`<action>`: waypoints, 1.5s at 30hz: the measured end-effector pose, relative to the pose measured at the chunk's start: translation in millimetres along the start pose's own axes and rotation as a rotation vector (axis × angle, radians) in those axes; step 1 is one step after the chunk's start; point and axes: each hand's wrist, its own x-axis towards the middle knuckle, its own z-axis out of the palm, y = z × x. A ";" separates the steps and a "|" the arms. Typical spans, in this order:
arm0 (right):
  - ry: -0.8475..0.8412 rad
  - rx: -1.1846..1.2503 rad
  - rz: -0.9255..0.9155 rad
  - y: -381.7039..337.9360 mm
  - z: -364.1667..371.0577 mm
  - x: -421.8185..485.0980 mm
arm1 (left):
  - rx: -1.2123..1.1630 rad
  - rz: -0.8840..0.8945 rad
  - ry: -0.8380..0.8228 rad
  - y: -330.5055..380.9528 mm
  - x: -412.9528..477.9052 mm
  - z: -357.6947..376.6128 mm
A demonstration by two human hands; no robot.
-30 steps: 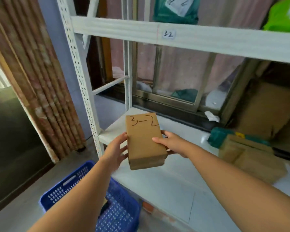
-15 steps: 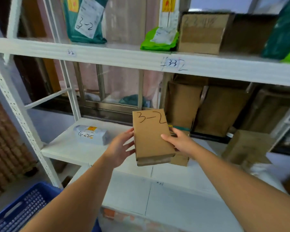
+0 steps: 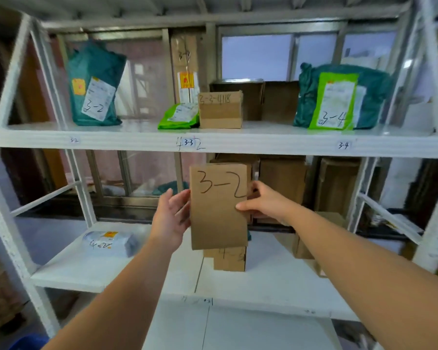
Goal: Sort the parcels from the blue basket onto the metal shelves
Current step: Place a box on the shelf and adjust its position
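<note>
A flat brown cardboard parcel [image 3: 218, 213] marked "3-2" is held upright in front of the white metal shelves [image 3: 213, 141]. My left hand [image 3: 171, 218] supports its left edge with the fingers curled behind it. My right hand [image 3: 263, 202] grips its right edge, thumb on the front. Above and to the left, a dark green bag [image 3: 94, 84] also marked "3-2" leans on the upper shelf over a small "3-2" label [image 3: 74, 140]. A corner of the blue basket [image 3: 27, 343] shows at the bottom left.
The upper shelf also carries a light green bag [image 3: 178, 117], a box marked "3-3-4118" [image 3: 220, 109] and a green "3-4" parcel [image 3: 336, 99]. On the lower shelf lie a grey "4-2" bag [image 3: 109, 242] and brown boxes [image 3: 229, 258]. White uprights [image 3: 48, 79] frame the bays.
The view has tilted upward from the lower shelf and basket to the upper shelf. Both hands have raised the "3-2" parcel and stood it more upright.
</note>
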 end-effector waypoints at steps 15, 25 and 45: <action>0.196 0.452 -0.290 -150.5 61.3 66.8 | -0.156 0.301 -0.158 168.4 40.3 -29.4; 0.300 0.394 -0.513 -243.2 128.1 142.8 | 0.209 0.638 -0.178 251.4 104.4 -65.5; 0.228 -0.144 -0.382 -290.3 195.1 310.3 | 1.007 0.583 0.259 292.0 257.4 -145.9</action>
